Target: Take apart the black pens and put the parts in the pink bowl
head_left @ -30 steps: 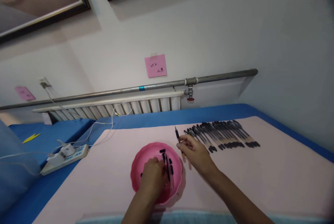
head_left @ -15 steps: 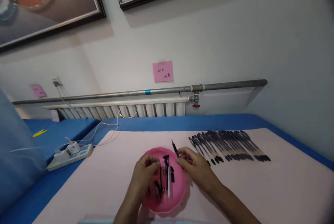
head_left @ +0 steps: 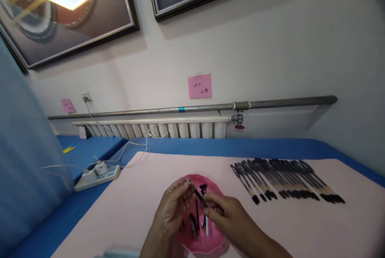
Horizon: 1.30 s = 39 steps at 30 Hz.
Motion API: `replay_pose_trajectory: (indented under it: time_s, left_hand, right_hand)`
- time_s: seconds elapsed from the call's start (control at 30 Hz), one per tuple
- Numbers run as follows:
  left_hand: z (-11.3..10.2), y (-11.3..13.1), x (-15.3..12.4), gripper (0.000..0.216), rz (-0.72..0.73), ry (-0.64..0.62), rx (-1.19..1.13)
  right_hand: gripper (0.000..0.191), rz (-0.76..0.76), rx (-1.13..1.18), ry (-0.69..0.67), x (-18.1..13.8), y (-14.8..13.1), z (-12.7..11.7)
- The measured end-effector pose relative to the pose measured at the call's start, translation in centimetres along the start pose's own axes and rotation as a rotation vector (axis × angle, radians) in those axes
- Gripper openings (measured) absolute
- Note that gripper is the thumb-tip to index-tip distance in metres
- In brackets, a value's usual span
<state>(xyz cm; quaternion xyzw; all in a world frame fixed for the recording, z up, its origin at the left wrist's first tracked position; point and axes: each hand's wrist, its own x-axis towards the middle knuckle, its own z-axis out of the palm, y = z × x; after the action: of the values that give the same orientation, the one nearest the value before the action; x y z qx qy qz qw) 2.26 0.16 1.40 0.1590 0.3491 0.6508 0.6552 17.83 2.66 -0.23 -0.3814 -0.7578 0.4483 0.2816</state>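
Over a pink scallop-edged bowl (head_left: pixel 218 246), my two hands meet at a dark, slim pen part (head_left: pixel 199 197). My right hand (head_left: pixel 230 214) pinches its lower end between thumb and fingers. At the upper end, my left hand (head_left: pixel 173 206) closes thumb and forefinger on a small silvery pen tip (head_left: pixel 189 182), which touches or almost touches the dark part; I cannot tell whether they are joined. Inside the bowl lie loose pen parts: a black cap with a clip (head_left: pixel 193 225), a thin dark rod (head_left: pixel 197 210) and a whitish tube (head_left: pixel 207 226), partly covered by my hands.
A row of capped pens (head_left: pixel 282 176) lies side by side on the pink sheet (head_left: pixel 120 210) to the right. At left, a white power strip (head_left: pixel 105 176) with plugs and cables sits on the blue surface. A pale blue item (head_left: pixel 118 253) shows at the bottom edge.
My hands have come together: the right hand has brought the dark pen part, held apart before, over the bowl to the left hand's fingertips. The camera view has shifted a little left.
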Motion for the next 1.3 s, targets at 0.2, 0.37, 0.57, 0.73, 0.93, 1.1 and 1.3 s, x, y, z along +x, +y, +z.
replay_pose_trajectory:
  time_s: [0.2, 0.37, 0.57, 0.73, 0.93, 1.1, 1.3]
  left_hand:
    - [0.2, -0.6, 0.0, 0.024, 0.009, 0.016, 0.028]
    - [0.0, -1.0, 0.4, 0.025, 0.017, 0.056, 0.039]
    - [-0.2, -1.3, 0.7, 0.026, 0.027, 0.079, 0.007]
    - [-0.5, -2.0, 1.0, 0.022, 0.055, 0.129, -0.032]
    - [-0.3, -2.7, 1.0, 0.019, 0.046, 0.078, -0.017]
    - [-0.2, -2.8, 0.9, 0.022, 0.07, 0.062, 0.009]
    - [0.2, -2.7, 0.9, 0.024, 0.097, 0.098, 0.013]
  right_hand:
    - [0.01, -0.009, 0.012, 0.04, 0.0, 0.1, 0.2]
    - [0.007, -0.044, -0.095, 0.153, -0.5, -0.1, 0.2]
    - [0.016, -0.16, -0.292, 0.207, -0.4, 0.0, 0.2]
    - [0.009, -0.132, -0.097, 0.191, -0.3, 0.3, 1.2]
    - [0.012, -0.175, -0.161, 0.328, -0.3, 0.9, 1.5]
    - [0.012, -0.158, -0.095, 0.271, -0.3, 0.5, 1.5]
    - [0.013, -0.202, -0.21, 0.328, -0.5, 0.7, 1.2]
